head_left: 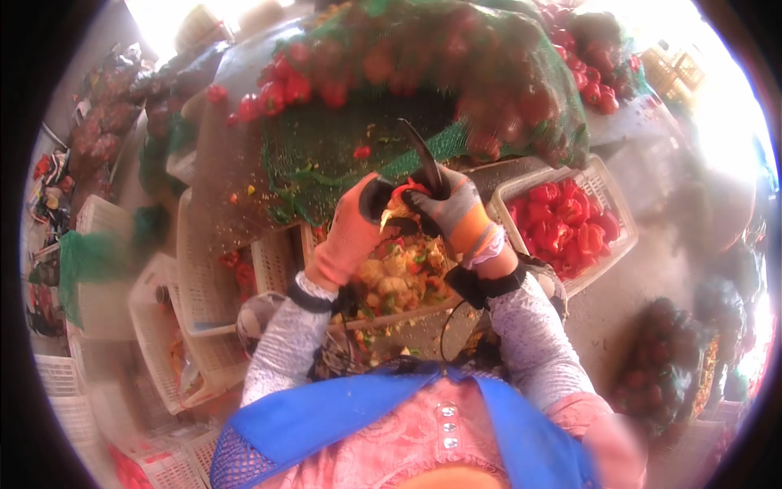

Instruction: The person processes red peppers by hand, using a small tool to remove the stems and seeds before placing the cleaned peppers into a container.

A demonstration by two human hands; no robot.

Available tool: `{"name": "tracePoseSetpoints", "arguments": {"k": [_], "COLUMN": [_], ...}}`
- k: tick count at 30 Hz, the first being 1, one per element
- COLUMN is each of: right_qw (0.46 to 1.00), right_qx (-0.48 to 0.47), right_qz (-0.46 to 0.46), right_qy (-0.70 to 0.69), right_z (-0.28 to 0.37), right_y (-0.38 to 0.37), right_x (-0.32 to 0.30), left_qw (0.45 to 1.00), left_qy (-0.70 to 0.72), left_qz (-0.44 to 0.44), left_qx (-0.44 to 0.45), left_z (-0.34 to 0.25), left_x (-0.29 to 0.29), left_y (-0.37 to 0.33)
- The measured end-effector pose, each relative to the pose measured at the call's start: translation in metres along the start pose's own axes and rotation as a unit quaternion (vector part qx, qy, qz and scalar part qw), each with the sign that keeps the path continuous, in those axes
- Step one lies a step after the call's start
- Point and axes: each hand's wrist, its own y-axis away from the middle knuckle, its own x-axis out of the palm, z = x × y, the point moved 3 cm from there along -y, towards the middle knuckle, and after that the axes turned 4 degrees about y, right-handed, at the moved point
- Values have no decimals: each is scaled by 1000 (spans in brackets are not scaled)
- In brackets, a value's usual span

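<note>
My left hand point(352, 231), in an orange and black glove, is closed around a red bell pepper point(401, 200) with its pale, seedy inside showing. My right hand point(458, 213), in a grey and orange glove, grips a dark curved knife point(421, 152) that points up and away from me. Its fingers also touch the pepper, and they hide part of it. Below both hands stands a crate of pepper cores and scraps point(389, 287), yellowish with bits of green and red.
At the right, a white crate point(631, 236) holds red pepper pieces point(568, 222). Ahead, a green mesh bag point(521, 90) spills whole red peppers point(281, 87) on its left. White plastic crates point(191, 285) crowd the left. A filled dark mesh sack point(661, 359) lies at the right.
</note>
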Motion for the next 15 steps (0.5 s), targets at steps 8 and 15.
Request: {"name": "tracePoseSetpoints", "arguments": {"k": [8,15], "right_qw": [967,955], "right_qx": [53,-34], "right_qz": [-103,-126], "right_qy": [-227,-265], "right_z": [-7,37], "right_y": [9,31], "right_x": [13,-9], "left_qw": [861,816], "left_qy": [460,498], "left_qz": [-138,-222], "left_qx": [-170,-193], "left_z": [13,118], "left_x": [32,0], "left_y": [18,46]}}
